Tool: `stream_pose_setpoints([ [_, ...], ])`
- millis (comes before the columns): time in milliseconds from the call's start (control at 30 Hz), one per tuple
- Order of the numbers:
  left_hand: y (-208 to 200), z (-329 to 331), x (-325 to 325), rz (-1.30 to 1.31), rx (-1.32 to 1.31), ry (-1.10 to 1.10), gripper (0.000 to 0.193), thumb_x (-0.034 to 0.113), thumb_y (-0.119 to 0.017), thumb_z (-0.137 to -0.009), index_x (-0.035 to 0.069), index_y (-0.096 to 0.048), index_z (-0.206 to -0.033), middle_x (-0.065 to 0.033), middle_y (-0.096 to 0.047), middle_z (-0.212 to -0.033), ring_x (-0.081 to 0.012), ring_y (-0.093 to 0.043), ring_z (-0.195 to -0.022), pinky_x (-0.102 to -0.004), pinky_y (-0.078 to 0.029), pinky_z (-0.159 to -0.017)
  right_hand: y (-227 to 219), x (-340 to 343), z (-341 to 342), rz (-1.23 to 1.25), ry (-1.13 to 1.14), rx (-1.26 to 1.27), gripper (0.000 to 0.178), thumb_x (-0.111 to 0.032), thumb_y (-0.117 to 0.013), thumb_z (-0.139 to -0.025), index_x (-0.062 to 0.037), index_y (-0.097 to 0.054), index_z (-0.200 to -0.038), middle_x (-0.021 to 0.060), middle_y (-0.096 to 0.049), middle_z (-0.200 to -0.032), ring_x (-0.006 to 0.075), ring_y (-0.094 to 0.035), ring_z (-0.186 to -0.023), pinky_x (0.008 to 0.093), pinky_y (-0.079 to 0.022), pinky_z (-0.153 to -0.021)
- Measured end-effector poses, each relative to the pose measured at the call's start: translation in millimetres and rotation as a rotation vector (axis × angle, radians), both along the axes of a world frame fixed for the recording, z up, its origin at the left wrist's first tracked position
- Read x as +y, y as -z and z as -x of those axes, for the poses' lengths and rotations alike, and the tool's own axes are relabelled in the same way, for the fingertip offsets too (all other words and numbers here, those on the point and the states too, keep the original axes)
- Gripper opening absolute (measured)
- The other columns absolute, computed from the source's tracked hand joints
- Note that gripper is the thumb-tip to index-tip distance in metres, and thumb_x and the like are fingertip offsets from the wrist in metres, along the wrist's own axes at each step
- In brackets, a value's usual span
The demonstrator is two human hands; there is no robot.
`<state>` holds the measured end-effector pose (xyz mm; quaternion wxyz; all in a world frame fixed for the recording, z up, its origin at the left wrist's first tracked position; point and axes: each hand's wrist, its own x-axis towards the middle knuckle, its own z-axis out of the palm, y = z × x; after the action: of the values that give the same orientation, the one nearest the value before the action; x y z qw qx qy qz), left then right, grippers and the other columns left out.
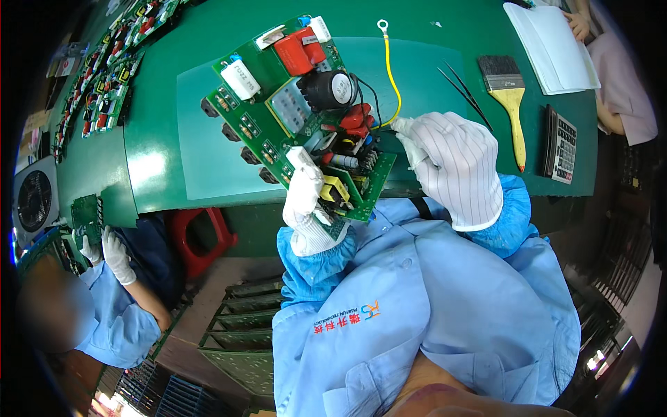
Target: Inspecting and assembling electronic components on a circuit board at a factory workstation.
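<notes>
Populated circuit board [292,104]: was held tilted above the green workbench [479,31], clasped in the gloved left hand [306,191]. Gloved right hand [453,160]: fingers were bunched at the yellow ring-terminal lead [393,76]; pinch indiscernible. Tweezers [476,106], flat brush [513,115], calculator [561,144] lay rightward.
</notes>
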<state>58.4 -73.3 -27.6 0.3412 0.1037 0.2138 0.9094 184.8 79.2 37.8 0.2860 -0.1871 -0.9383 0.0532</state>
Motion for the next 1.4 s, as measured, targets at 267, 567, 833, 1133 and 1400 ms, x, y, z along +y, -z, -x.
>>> stream_pose_setpoints([
  [267,3,2,-5,0.043,-0.044,-0.024,0.046,0.031,-0.048,-0.091,0.002,-0.049,-0.127,-0.01,-0.058,-0.117,-0.0192,-0.059,-0.102,-0.0362,-0.051,-0.088,-5,-6,4,0.026,-0.05,0.006,0.015,-0.011,-0.07,-0.072,-0.011,-0.063,-0.085,0.0017,-0.06,-0.08,0.0209,-0.058,-0.067,0.0315,-0.047,-0.058],
  [567,6,3,-8,0.09,-0.09,-0.016,0.047,0.031,-0.048,-0.09,0.002,-0.049,-0.127,-0.0126,-0.058,-0.115,-0.0222,-0.06,-0.098,-0.038,-0.052,-0.086,0,-6,6,-0.023,-0.051,-0.002,0.013,-0.011,-0.07,-0.071,-0.0113,-0.062,-0.082,0.0014,-0.059,-0.078,0.0209,-0.057,-0.066,0.0317,-0.046,-0.057],
  [833,8,4,-10,0.142,-0.125,-0.005,0.047,0.03,-0.047,-0.09,0.002,-0.048,-0.127,-0.015,-0.058,-0.113,-0.0248,-0.061,-0.094,-0.0396,-0.052,-0.084,-4,-7,4,-0.018,-0.054,-0.05,0.012,-0.012,-0.07,-0.072,-0.0115,-0.063,-0.083,0.0007,-0.06,-0.079,0.0203,-0.058,-0.067,0.0317,-0.047,-0.057],
  [1133,9,8,-9,0.207,-0.153,0.024,0.048,0.03,-0.047,-0.089,0.002,-0.047,-0.127,-0.0176,-0.059,-0.111,-0.0278,-0.062,-0.09,-0.0415,-0.053,-0.082,0,-5,8,-0.095,-0.082,-0.039,0.012,-0.011,-0.07,-0.073,-0.01,-0.062,-0.082,0.0019,-0.059,-0.077,0.0188,-0.056,-0.062,0.0304,-0.045,-0.053],
  [1400,7,9,-10,0.276,-0.182,0.048,0.048,0.033,-0.048,-0.089,0.002,-0.047,-0.126,-0.0197,-0.06,-0.108,-0.0289,-0.062,-0.086,-0.0431,-0.054,-0.078,-8,5,7,-0.083,-0.01,-0.239,0.008,-0.012,-0.069,-0.076,-0.012,-0.061,-0.078,0.0003,-0.057,-0.073,0.0176,-0.055,-0.059,0.0304,-0.043,-0.051],
])
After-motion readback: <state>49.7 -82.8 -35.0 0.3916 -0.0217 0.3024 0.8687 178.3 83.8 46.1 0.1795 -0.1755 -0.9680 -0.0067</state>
